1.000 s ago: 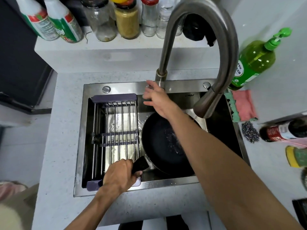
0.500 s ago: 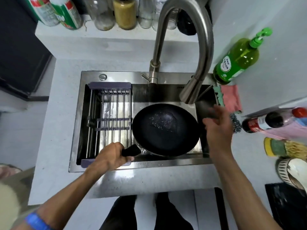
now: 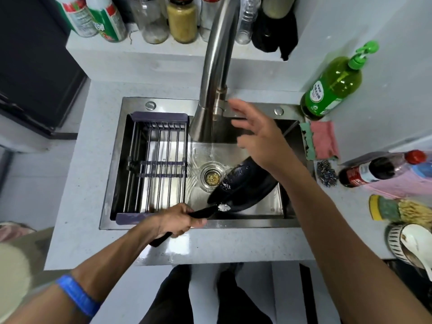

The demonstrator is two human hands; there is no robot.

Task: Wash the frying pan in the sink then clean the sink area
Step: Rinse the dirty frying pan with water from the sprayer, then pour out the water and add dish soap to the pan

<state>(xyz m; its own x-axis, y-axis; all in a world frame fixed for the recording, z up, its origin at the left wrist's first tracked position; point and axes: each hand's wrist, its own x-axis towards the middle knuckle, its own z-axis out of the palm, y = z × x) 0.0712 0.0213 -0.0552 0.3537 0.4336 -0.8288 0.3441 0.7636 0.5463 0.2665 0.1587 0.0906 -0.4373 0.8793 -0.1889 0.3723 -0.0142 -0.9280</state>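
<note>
Presently, head view: left grip [image 3: 178, 219] is clamped on the black frying pan [image 3: 243, 185], tilted in the steel sink [image 3: 236, 222] beside running water. Right grip [image 3: 259, 134] hovers with fingers spread. Judged: rinsing under way; scrubbing and sink cleaning remain.

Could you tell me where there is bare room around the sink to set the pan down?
Bare counter lies left of the sink, beside the drying rack, and along the front edge. Right of the sink is crowded: dish soap bottle, pink cloth, steel scourer, sauce bottle.
</note>
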